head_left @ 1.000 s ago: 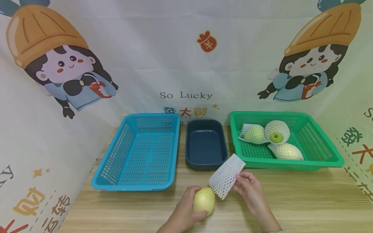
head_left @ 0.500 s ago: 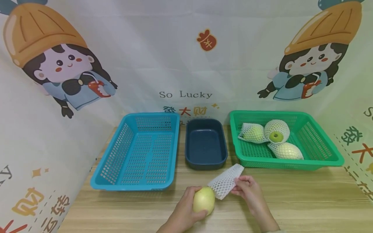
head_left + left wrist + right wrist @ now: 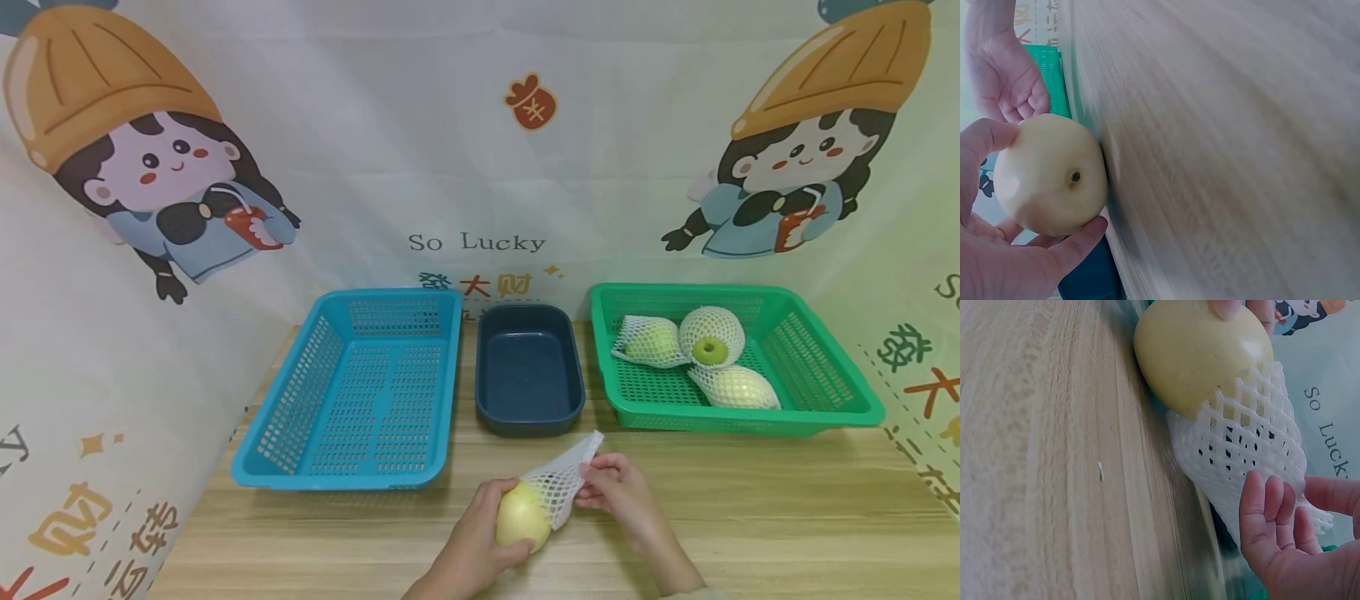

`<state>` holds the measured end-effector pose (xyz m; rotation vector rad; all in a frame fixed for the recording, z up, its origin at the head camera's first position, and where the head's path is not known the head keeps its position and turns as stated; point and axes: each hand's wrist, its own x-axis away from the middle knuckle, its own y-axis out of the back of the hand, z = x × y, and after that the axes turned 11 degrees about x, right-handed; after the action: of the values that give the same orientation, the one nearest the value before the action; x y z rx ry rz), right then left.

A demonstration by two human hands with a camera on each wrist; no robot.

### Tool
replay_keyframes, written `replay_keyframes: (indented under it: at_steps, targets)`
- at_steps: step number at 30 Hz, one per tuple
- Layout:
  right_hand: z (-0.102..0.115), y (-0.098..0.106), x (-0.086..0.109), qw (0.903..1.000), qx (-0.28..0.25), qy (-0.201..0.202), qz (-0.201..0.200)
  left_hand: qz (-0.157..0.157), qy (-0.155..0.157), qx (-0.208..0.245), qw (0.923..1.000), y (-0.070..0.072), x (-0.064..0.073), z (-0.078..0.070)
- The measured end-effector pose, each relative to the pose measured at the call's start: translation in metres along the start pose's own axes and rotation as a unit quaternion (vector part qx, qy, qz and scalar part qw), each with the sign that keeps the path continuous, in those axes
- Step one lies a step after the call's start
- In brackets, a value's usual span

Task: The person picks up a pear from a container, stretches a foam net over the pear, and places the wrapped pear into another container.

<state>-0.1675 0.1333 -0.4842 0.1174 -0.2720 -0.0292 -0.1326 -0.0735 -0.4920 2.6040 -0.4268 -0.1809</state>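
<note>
A pale yellow pear is held by my left hand, thumb and fingers curled round its sides, low over the table. A dark spot marks the pear's end in the left wrist view. My right hand pinches a white foam fruit net between thumb and fingers. Its wide end laps over the right-hand side of the pear, and its narrow tail points up and away. In the right wrist view the mesh of the foam net covers part of the pear's skin.
At the back left stands a blue plastic basket, and a navy tub is in the middle. The green basket at the back right holds a netted green fruit and two more netted fruits. A printed cloth hangs behind.
My right hand has moved left and slightly down with the foam net. The net's wide end has gone from beside the pear to over its right side. The left hand has stayed nearly still.
</note>
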Motion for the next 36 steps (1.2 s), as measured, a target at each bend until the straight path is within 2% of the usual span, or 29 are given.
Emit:
replay_keyframes:
  at_steps: [7,14,19,29,36]
  targets:
    - [0.0,-0.011,-0.001,0.9998,0.022,0.001,0.001,-0.013,0.028,0.024,0.9992,0.001,0.0,-0.002]
    - [0.0,-0.021,-0.001,0.9997,0.025,0.0,0.001,-0.003,0.031,0.026,0.9992,0.003,0.0,0.0]
    - [0.001,-0.021,-0.001,1.0,0.004,0.006,-0.004,0.003,0.035,0.021,0.9991,0.004,-0.002,0.001]
    - [0.002,-0.011,0.003,0.9978,-0.058,0.026,-0.019,0.004,0.021,0.001,0.9998,0.005,-0.004,0.001]
    - [0.002,-0.007,0.005,0.9955,-0.078,0.04,-0.035,0.008,0.021,-0.004,0.9997,0.006,-0.006,-0.001]
